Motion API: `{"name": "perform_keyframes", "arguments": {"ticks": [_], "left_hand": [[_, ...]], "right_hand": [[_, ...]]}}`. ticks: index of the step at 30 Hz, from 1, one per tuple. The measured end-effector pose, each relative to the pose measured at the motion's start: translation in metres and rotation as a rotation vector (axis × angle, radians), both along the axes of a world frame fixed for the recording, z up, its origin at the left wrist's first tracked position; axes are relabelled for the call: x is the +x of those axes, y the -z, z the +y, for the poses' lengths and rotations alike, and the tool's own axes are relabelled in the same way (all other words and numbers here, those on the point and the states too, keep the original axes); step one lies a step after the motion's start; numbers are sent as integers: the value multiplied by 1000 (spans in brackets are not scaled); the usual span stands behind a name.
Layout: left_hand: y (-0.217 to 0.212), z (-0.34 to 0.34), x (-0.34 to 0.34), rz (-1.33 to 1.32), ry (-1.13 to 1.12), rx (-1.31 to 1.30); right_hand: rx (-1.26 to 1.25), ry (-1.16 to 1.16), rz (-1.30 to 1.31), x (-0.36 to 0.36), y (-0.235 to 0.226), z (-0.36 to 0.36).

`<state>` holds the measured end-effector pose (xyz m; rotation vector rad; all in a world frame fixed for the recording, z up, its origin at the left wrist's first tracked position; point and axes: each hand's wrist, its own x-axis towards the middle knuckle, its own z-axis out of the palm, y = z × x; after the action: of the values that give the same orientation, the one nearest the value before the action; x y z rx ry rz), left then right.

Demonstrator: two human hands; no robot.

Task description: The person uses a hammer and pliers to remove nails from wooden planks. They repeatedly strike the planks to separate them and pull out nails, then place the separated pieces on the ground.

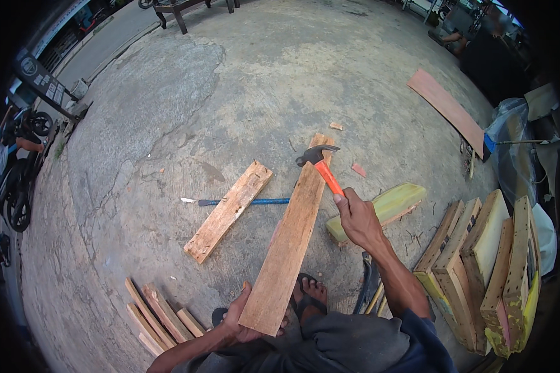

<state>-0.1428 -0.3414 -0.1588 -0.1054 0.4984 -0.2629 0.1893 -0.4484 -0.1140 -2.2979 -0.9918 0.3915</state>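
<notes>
The plank slants away from the person, its near end in the left hand, which is clamped around it from the left edge and below. The right hand, right of the plank, is closed around the orange handle of the hammer. The hammer's dark head is over the plank's far part; whether they touch, I cannot tell. A paler offcut shows past the plank's far end, partly hidden by it. Left of the plank lies a board with nails sticking up, across a blue bar. Right of the plank is a yellow-green block, and farther right, a row of blocks. Strips lie left of the plank's near end; a sandalled foot is just right of it.
</notes>
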Motion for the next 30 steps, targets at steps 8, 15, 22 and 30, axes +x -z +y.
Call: {"name": "perform_keyframes", "arguments": {"ticks": [8,15,22,30], "left_hand": [[-3,-12,-2,167,163,332],[14,-5,-11,-95,-26,-149],[-12,26,-7,279,477,1073],[-38,32,8,494,1072,2044]], "right_hand": [[-125,38,-38,20,27,-5],[98,246,103,4,-13,14],[-175,278,311,-44,78,-78],[-418,353,505,-128,112,-218]]}}
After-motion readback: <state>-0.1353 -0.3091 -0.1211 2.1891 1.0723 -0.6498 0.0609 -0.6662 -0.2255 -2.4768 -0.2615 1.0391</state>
